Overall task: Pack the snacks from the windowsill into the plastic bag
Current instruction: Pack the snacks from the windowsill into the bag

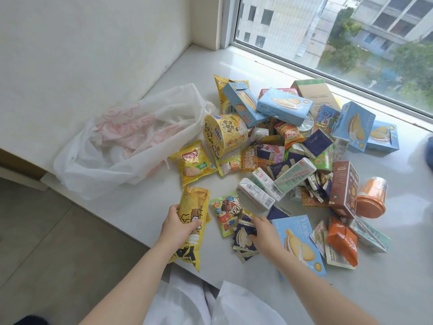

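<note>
We judge the packing barely begun: the white plastic bag (121, 146) lies crumpled and slack on the windowsill (386, 289), up and to the left of our left grip, and through its thin film we can make out nothing that is clearly a snack. Nearly the whole heap is still out. Our left hand (174, 227) has its fingers curled round a long yellow snack packet (194, 207), which juts over the sill's near edge. Our right hand (263, 233) pinches a dark blue biscuit sachet (243, 238) from a small cluster just beside a green cartoon candy packet (225, 213). Beyond the left grip lies a yellow Lay's crisp bag (193, 163), and further off a yellow noodle cup (225, 134) on its side. Right of the right grip lies a pale blue Yuoge biscuit box (300, 245), then an orange packet (343, 240) and an orange tub (372, 198); more blue boxes, milk cartons and loose sachets pile toward the window (339, 34). So almost everything is left to do. The sill is a pale, smooth stone-like ledge set against a white wall (82, 43), with grey floor tiles (58, 242) below on the left and buildings and trees outside the glass.
</note>
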